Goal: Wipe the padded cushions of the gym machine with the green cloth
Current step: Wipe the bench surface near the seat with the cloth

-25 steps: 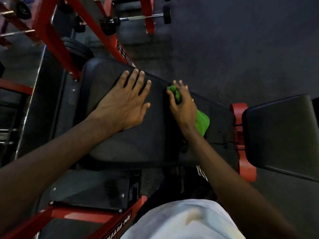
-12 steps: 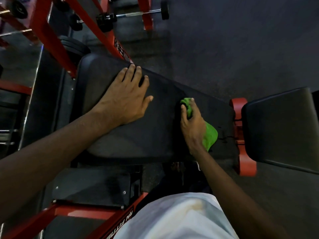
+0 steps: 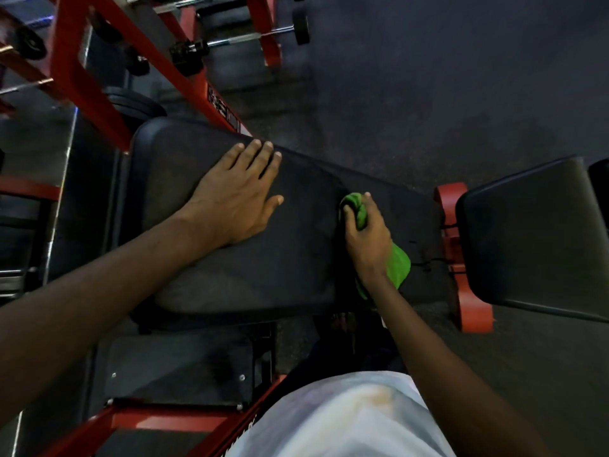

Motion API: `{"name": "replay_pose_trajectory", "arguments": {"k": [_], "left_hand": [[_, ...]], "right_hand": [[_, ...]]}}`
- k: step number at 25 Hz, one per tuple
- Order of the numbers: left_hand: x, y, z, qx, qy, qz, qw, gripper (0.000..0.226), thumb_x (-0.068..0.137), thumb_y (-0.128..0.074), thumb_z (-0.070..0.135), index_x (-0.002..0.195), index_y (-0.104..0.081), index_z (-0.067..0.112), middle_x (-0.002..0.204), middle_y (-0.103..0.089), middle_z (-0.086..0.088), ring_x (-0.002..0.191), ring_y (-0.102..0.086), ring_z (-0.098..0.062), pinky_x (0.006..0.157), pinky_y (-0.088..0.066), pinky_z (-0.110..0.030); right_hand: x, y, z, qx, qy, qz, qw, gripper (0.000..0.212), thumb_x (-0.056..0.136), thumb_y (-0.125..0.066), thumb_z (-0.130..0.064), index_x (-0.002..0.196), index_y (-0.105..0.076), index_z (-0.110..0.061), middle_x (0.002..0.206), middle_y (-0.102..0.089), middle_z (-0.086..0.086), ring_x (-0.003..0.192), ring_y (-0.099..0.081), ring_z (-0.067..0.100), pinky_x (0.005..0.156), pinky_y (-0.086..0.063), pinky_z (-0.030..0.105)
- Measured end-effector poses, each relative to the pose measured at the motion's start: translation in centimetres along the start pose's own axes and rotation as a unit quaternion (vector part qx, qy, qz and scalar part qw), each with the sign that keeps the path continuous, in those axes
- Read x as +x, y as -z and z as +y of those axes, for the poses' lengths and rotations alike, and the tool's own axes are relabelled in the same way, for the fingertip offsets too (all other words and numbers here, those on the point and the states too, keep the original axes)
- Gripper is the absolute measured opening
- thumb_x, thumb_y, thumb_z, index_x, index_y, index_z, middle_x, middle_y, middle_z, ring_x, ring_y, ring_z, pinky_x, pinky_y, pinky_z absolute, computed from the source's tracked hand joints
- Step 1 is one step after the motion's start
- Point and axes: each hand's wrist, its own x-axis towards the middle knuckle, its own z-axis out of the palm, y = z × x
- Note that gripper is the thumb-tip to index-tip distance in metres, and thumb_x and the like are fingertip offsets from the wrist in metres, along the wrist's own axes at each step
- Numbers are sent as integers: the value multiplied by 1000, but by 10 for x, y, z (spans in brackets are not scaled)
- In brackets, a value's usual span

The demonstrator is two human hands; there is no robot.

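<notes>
The left hand (image 3: 238,199) lies flat on the big black cushion (image 3: 263,268). The right hand (image 3: 367,239) holds the green cloth (image 3: 400,265) bunched up on the same cushion. Another black cushion (image 3: 534,239) sits to the right, past a red frame (image 3: 461,285).

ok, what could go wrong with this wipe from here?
1. The right hand grips the green cloth bunched up, so little fabric meets the large black padded cushion; streaks or missed strips are likely.
2. The left hand lies flat on that cushion and may hide an unwiped patch.
3. The cloth's loose tail lies toward the red metal bracket and might snag.
</notes>
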Motion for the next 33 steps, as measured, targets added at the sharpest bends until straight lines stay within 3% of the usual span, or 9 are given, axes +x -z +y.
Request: {"name": "replay_pose_trajectory", "arguments": {"k": [3,8,11,18,22,25,27,30,33], "left_hand": [[2,-4,3,25,-6,-6,1000,72,103,-14,47,158,-18,1,164,-19,-22,153,-18,-34,125,-14,-47],[2,-4,4,30,-3,-3,1000,78,97,-9,47,154,-28,-3,160,-27,-26,150,-25,-38,123,-18,-49],[2,-3,3,26,-5,-8,1000,78,98,-8,47,155,-24,-3,161,-25,-25,151,-22,-37,124,-17,-49],[2,-2,5,29,0,-12,1000,74,100,-8,45,157,-19,-1,163,-22,-24,152,-20,-37,124,-16,-49],[17,-4,18,21,19,-14,1000,68,100,-15,37,152,-28,-6,158,-30,-29,147,-28,-41,122,-21,-51],[31,-13,23,24,-35,-10,999,67,102,-11,35,155,-24,-2,161,-25,-24,151,-24,-36,124,-18,-48],[34,-14,22,22,-64,-27,997,68,104,-12,42,158,-16,0,165,-17,-20,154,-16,-32,126,-13,-45],[33,-15,22,28,-65,-26,997,73,103,-11,48,159,-12,1,166,-13,-19,154,-13,-31,126,-11,-44],[34,-15,24,34,-65,-30,997,73,103,-10,48,159,-10,2,166,-12,-18,155,-11,-31,126,-11,-44]], "right_hand": [[20,1,-22,-43,-61,11,997,53,100,-55,-48,147,-52,-25,148,-56,2,131,-55,31,101,-43,37],[19,-26,-116,38,136,-43,989,41,98,-62,-42,135,-63,-24,141,-62,-3,124,-61,21,95,-47,32],[29,-36,-122,33,170,-33,984,43,98,-62,-41,135,-62,-21,144,-60,-2,126,-60,21,99,-48,33],[44,-2,-35,-54,-11,-10,998,53,98,-54,-54,143,-55,-24,145,-58,1,127,-57,31,95,-45,36],[-21,-5,-44,24,111,-38,993,46,98,-63,-35,141,-57,-20,150,-54,-2,135,-53,17,104,-43,27],[-25,-6,-24,28,194,-45,980,48,95,-66,-24,141,-56,-14,152,-51,1,139,-50,18,109,-41,26],[4,-9,-17,15,143,-17,989,50,95,-66,-25,142,-56,-14,151,-53,2,138,-51,19,111,-42,31],[59,-9,-21,-27,-15,11,999,56,95,-56,-51,142,-56,-22,146,-58,1,131,-56,25,104,-45,38],[68,-8,-39,-45,-23,4,999,50,97,-52,-54,138,-57,-26,141,-61,-1,125,-59,28,95,-45,36]]}}
